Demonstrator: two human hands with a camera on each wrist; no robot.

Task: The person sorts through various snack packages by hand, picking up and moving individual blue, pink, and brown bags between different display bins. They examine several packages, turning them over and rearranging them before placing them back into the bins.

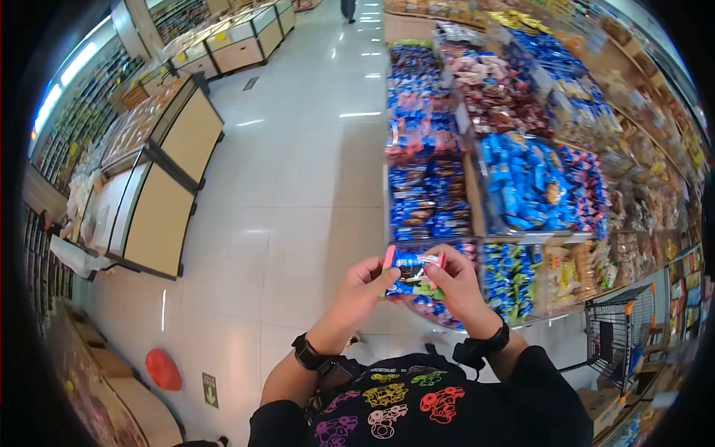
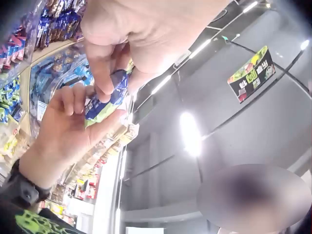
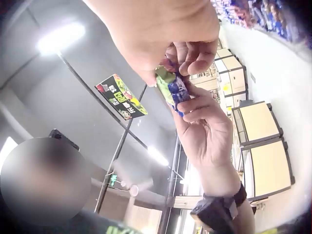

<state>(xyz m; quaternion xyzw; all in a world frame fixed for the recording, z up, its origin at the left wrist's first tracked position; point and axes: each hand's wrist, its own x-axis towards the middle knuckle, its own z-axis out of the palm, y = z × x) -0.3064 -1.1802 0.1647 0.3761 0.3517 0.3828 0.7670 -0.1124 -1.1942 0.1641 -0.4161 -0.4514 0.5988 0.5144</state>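
I hold a small stack of snack packets [image 1: 414, 271], blue with pink and green edges, in both hands at chest height. My left hand [image 1: 378, 274] pinches its left end and my right hand [image 1: 441, 273] grips its right end with curled fingers. In the left wrist view the blue and green packets [image 2: 110, 97] sit between my left hand's fingertips [image 2: 105, 80] above and my right hand [image 2: 73, 105] below. From the right wrist camera, the packets [image 3: 171, 87] are pinched by my right hand [image 3: 183, 61], and my left hand [image 3: 195, 109] holds them from underneath.
Shelves of bagged snacks [image 1: 521, 179] run along the right. A shopping cart [image 1: 618, 328] stands at the lower right. Low display bins [image 1: 160, 216] line the left of a tiled aisle [image 1: 298, 171]. A red bag [image 1: 162, 369] lies on the floor.
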